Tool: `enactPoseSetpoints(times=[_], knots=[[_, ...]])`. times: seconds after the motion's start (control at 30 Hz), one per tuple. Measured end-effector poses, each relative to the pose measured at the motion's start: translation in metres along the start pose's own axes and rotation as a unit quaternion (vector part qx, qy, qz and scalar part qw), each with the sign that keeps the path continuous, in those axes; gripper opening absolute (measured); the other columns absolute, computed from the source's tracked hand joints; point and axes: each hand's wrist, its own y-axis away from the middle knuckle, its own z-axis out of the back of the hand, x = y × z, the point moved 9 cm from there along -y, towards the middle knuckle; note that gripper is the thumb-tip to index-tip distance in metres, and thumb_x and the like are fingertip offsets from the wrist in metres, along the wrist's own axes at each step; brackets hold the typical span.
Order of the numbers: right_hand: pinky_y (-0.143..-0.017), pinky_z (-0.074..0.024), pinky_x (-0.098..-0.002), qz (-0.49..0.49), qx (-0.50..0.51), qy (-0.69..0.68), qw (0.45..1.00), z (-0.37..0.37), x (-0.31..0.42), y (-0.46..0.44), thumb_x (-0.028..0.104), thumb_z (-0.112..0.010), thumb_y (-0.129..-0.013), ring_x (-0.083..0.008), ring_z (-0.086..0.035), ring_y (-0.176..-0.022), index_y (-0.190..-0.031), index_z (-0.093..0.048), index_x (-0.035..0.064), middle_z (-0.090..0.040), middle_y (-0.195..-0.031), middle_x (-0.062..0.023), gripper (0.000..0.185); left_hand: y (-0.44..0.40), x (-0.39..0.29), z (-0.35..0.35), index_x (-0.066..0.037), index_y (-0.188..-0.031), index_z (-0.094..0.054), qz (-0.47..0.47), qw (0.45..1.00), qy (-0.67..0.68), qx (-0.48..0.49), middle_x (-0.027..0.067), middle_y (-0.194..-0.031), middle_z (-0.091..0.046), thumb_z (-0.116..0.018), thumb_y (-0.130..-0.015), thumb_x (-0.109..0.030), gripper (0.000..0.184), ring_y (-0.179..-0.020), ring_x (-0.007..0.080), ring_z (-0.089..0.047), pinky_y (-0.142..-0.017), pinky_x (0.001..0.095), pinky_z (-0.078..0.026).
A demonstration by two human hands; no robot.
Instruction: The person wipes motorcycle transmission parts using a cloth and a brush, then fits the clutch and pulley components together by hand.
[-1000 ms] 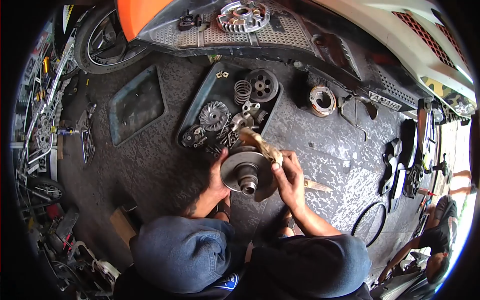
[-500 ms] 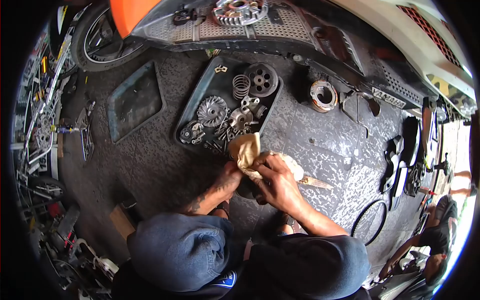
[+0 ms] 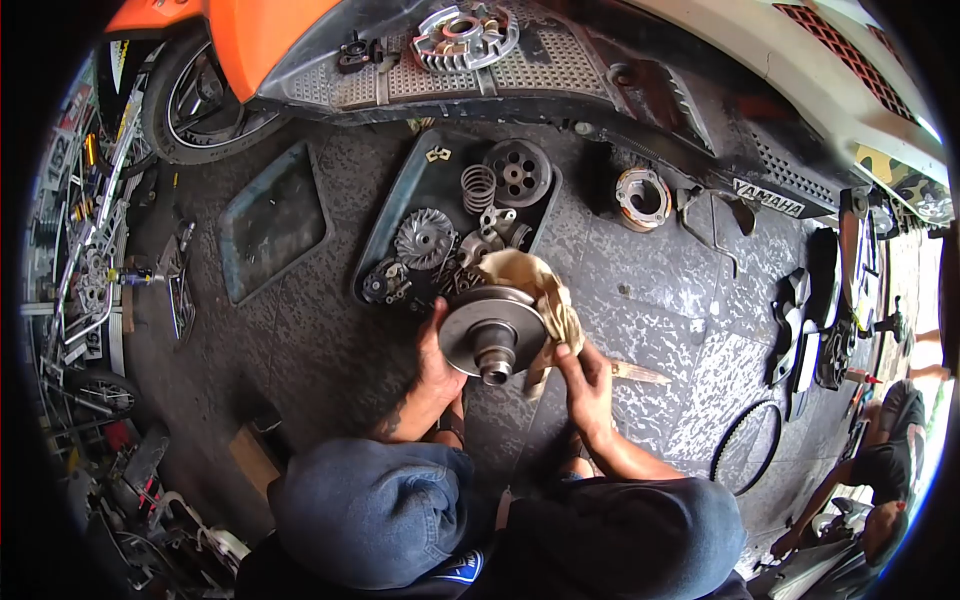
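A round metal pulley [image 3: 470,335] with a short hub [image 3: 493,362] facing me is held up between my hands. My left hand [image 3: 437,362] grips its left edge, fingers curled behind it. In my right hand [image 3: 588,388] is a tan cloth [image 3: 562,318], pinched by the thumb at the pulley's right side; the cloth also drapes behind the top rim. Just beyond the pulley lies a dark tray [image 3: 385,232] with a coil spring [image 3: 478,188], a finned fan disc [image 3: 425,239], a clutch bell with holes [image 3: 520,173] and small metal parts.
A scooter [image 3: 560,80] stands ahead, a finned metal part [image 3: 465,38] on its footboard. A clutch shoe assembly [image 3: 643,198], a brush [image 3: 640,373] and a drive belt [image 3: 746,447] lie on the floor at right. Another tray [image 3: 275,225] is at left. A person [image 3: 885,450] is far right.
The pulley has come up into plain view, its hub now facing me. My right hand has moved right and down with the cloth, which now wraps the pulley's far right side.
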Motion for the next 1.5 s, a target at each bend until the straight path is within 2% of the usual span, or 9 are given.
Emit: enactPoseSetpoints(times=[0.33, 0.53, 0.9, 1.07, 1.13, 1.2, 1.27, 1.37, 1.5], knots=[[-0.093, -0.0356, -0.0288, 0.047, 0.030, -0.078, 0.995, -0.014, 0.004, -0.002, 0.007, -0.062, -0.088, -0.0169, -0.041, -0.113, -0.124, -0.051, -0.0025, -0.041, -0.122, -0.0085, 0.039, 0.005, -0.001, -0.023, 0.000, -0.124, -0.053, -0.001, 0.993, 0.103, 0.050, 0.0160, -0.118, -0.060, -0.037, -0.096, -0.051, 0.059, -0.108, 0.0296, -0.059, -0.095, 0.0439, -0.047], [-0.079, -0.0412, -0.0228, 0.070, -0.119, -0.085, 0.987, 0.021, 0.017, -0.019, 0.005, -0.062, -0.089, -0.0087, -0.050, -0.087, -0.107, -0.054, 0.0018, -0.057, -0.093, -0.0008, 0.021, 0.004, 0.007, -0.026, -0.001, -0.133, -0.040, -0.031, 0.994, -0.103, 0.015, 0.0130, -0.131, -0.049, -0.039, -0.099, -0.043, 0.054, -0.120, 0.0249, -0.048, -0.094, 0.0433, -0.048], [-0.074, -0.0435, -0.0372, 0.354, 0.096, 0.311, 0.877, -0.018, 0.067, -0.011, 0.002, -0.072, -0.060, -0.0271, -0.056, -0.087, -0.095, -0.067, 0.0101, -0.057, -0.092, -0.0083, 0.036, 0.031, 0.044, -0.072, -0.006, -0.128, -0.044, 0.304, 0.871, -0.339, 0.186, 0.0045, -0.110, -0.058, -0.066, -0.084, -0.012, 0.049, -0.102, 0.0201, -0.060, -0.079, 0.0370, -0.054], [-0.071, -0.0461, -0.0364, 0.335, 0.124, 0.204, 0.912, -0.014, 0.065, -0.009, 0.009, -0.079, -0.063, -0.0271, -0.057, -0.082, -0.091, -0.067, 0.0057, -0.059, -0.089, -0.0098, 0.031, 0.004, -0.003, -0.133, -0.007, -0.125, -0.047, -0.203, 0.679, -0.670, 0.224, 0.0038, -0.113, -0.057, -0.074, -0.079, -0.022, 0.056, -0.099, 0.0156, -0.059, -0.080, 0.0309, -0.053], [-0.071, -0.0466, -0.0370, 0.321, 0.061, 0.241, 0.914, -0.011, 0.061, -0.009, 0.011, -0.077, -0.068, -0.0292, -0.057, -0.082, -0.095, -0.062, 0.0023, -0.060, -0.090, -0.0111, 0.032, 0.007, 0.020, -0.076, -0.006, -0.126, -0.047, -0.063, 0.935, -0.313, 0.153, 0.0056, -0.118, -0.055, -0.079, -0.072, -0.026, 0.066, -0.107, 0.0174, -0.055, -0.088, 0.0315, -0.048], [-0.072, -0.0465, -0.0371, 0.311, 0.070, 0.302, 0.898, -0.018, 0.048, -0.014, 0.012, -0.075, -0.070, -0.0318, -0.057, -0.084, -0.098, -0.060, 0.0011, -0.059, -0.089, -0.0129, 0.033, 0.006, 0.016, -0.075, -0.004, -0.130, -0.042, -0.180, 0.764, -0.597, 0.165, 0.0089, -0.125, -0.053, -0.075, -0.075, -0.018, 0.066, -0.117, 0.0202, -0.050, -0.097, 0.0293, -0.042], [-0.070, -0.0459, -0.0383, 0.326, 0.091, 0.305, 0.890, -0.019, 0.051, -0.020, 0.010, -0.070, -0.070, -0.0333, -0.055, -0.082, -0.095, -0.059, 0.0007, -0.056, -0.085, -0.0139, 0.029, 0.012, 0.005, -0.083, -0.002, -0.128, -0.043, -0.210, 0.769, -0.579, 0.173, 0.0124, -0.115, -0.059, -0.072, -0.074, -0.014, 0.063, -0.100, 0.0196, -0.061, -0.083, 0.0281, -0.051], [-0.068, -0.0463, -0.0394, 0.343, 0.143, 0.322, 0.871, -0.025, 0.045, -0.021, 0.009, -0.067, -0.064, -0.0321, -0.054, -0.080, -0.092, -0.058, 0.0033, -0.051, -0.082, -0.0113, 0.030, 0.014, 0.044, -0.038, 0.005, -0.123, -0.045, 0.157, 0.883, -0.429, 0.103, 0.0118, -0.082, -0.066, -0.064, -0.073, -0.005, 0.055, -0.052, 0.0144, -0.063, -0.045, 0.0266, -0.052], [-0.060, -0.0418, -0.0379, 0.409, 0.105, 0.269, 0.866, -0.019, 0.051, 0.000, 0.007, -0.067, -0.063, -0.0312, -0.051, -0.068, -0.083, -0.057, -0.0020, -0.049, -0.072, -0.0128, 0.024, 0.026, 0.045, -0.043, 0.003, -0.129, -0.042, 0.168, 0.866, -0.453, 0.131, 0.0126, -0.098, -0.065, -0.067, -0.075, -0.005, 0.060, -0.074, 0.0188, -0.068, -0.062, 0.0294, -0.057]])
